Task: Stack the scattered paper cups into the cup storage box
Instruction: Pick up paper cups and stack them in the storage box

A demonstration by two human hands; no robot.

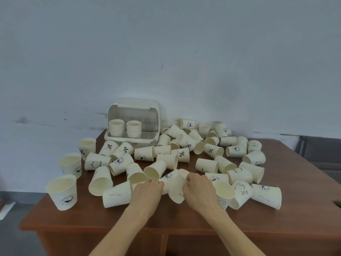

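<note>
Head view: both hands (147,189) (198,187) grip tapered paper cups (175,183); ribbed plastic box (132,124) behind.

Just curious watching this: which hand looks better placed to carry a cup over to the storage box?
Probably the left hand. The storage box stands at the back left of the table, on that hand's side, open with two stacks inside. The right hand has its grip on a cup nearer the middle.

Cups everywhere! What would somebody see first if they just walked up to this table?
First, the big jumble of paper cups spread over the brown table, most tipped on their sides. Next, the two hands at the front: the left hand and the right hand each grip a cup. At the back stands the open storage box with two neat stacks inside.
</note>
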